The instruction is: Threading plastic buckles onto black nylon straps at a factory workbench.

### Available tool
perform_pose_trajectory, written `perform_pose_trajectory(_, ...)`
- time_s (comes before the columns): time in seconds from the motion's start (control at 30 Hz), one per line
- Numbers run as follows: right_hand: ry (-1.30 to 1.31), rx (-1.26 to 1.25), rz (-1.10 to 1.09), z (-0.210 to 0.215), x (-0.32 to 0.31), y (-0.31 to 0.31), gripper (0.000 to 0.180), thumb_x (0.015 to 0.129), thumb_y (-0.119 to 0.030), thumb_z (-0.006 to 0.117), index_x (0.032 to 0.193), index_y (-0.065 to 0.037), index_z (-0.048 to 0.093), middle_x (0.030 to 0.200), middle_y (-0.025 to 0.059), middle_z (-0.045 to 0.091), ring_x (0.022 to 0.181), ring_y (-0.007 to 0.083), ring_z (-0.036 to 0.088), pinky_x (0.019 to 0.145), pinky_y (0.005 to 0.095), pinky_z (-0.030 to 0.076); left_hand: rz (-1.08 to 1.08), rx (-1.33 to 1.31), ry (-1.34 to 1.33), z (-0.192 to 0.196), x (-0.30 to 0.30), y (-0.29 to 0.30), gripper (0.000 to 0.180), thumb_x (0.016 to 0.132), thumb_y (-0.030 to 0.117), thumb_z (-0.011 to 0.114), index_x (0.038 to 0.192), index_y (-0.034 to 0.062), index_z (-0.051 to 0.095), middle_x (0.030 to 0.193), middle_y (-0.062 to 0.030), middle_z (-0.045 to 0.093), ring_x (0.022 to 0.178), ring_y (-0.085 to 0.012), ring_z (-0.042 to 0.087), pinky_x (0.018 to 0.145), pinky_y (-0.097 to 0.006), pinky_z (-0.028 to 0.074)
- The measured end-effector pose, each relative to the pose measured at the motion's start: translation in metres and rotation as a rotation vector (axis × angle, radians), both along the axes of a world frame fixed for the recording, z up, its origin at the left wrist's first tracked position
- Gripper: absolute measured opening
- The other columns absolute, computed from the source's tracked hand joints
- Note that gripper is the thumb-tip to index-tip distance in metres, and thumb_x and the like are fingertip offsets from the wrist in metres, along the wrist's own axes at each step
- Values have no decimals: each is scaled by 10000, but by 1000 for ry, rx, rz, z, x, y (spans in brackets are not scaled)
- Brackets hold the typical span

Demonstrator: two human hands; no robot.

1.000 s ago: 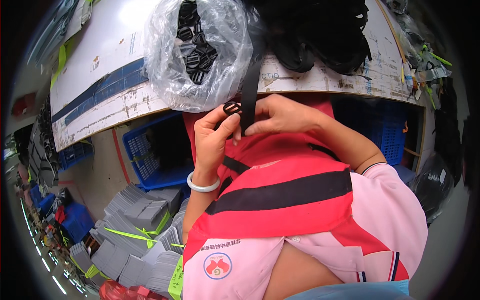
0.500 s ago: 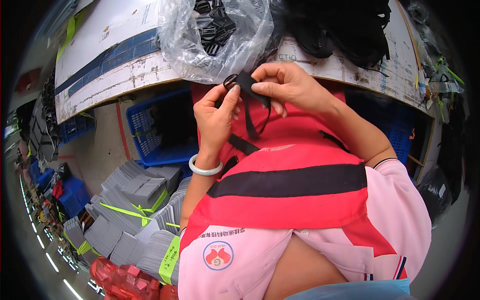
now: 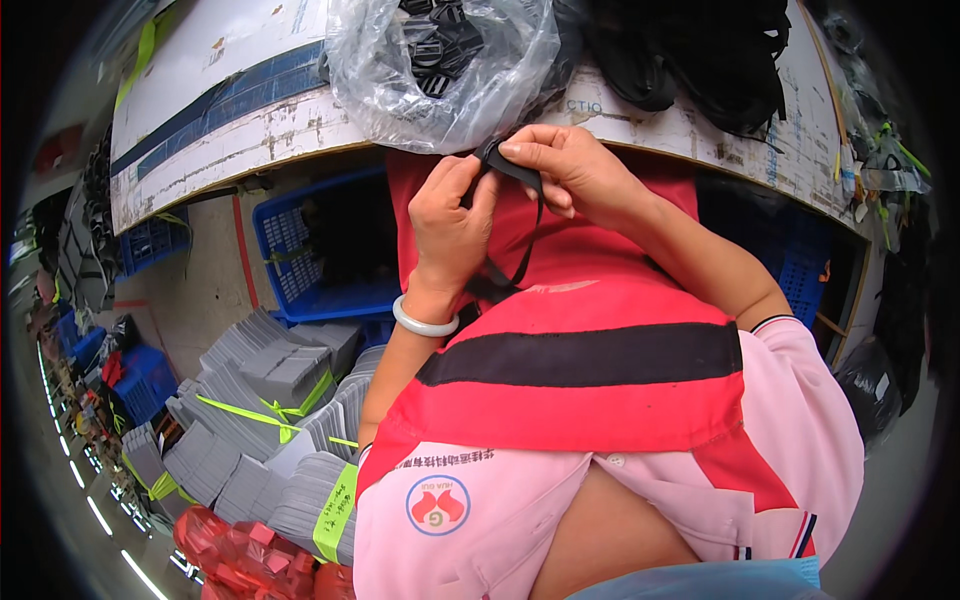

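Note:
My two hands meet just in front of the table edge, over the red apron (image 3: 590, 375). My left hand (image 3: 452, 220), with a pale bangle at the wrist, pinches a small black plastic buckle (image 3: 489, 150), mostly hidden by fingers. Closed on a black webbing strap (image 3: 520, 173), my right hand (image 3: 580, 172) holds it against the buckle. From there the strap loops down onto the apron. Whether it passes through the buckle cannot be made out. A clear plastic bag (image 3: 520, 85) of black buckles (image 3: 440, 42) lies on the table just beyond.
Black straps (image 3: 690, 60) are heaped on the worn white table (image 3: 240, 140) at the back right. Below its edge, on the left, stands a blue crate (image 3: 285, 240) with dark contents. Bundled grey pieces (image 3: 250, 400) and a red plastic bag (image 3: 240, 555) lie to my left.
My left hand has moved up and right, bringing the buckle against the strap end. The strap now bends in a loop beneath my right fingers.

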State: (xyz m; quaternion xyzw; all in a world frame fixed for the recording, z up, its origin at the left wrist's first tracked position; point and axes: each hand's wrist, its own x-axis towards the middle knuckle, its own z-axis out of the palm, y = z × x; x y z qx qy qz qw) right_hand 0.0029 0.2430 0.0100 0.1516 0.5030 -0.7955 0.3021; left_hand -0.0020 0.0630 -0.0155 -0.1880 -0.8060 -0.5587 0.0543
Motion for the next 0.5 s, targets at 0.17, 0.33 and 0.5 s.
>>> perform_pose_trajectory(0.17, 187, 130, -98, -17, 0, -6, 268, 923, -262, 650, 1011, -11, 613, 712, 23, 608, 503, 56, 536, 459, 201, 475, -16, -80, 11, -3, 1, -2, 152, 808, -18, 665, 959, 0, 654, 839, -127, 633, 703, -283, 633, 609, -329, 496)
perform_pose_trajectory(0.33, 245, 123, 28, -9, -8, 1, 270, 911, -247, 667, 1053, -19, 637, 807, 12, 612, 625, 64, 596, 520, 202, 524, -76, 115, -215, -9, -3, -8, 270, 859, 2, 640, 1129, 5, 644, 902, -92, 686, 720, -164, 649, 601, -281, 512)
perform_pose_trajectory(0.5, 373, 255, 30, -23, -1, -8, 199, 914, -182, 659, 1014, -11, 652, 806, 11, 613, 648, 67, 576, 536, 204, 490, -88, 755, -960, -17, -5, -19, 223, 933, 133, 616, 1014, -69, 666, 828, -92, 669, 614, -109, 597, 501, -212, 479)
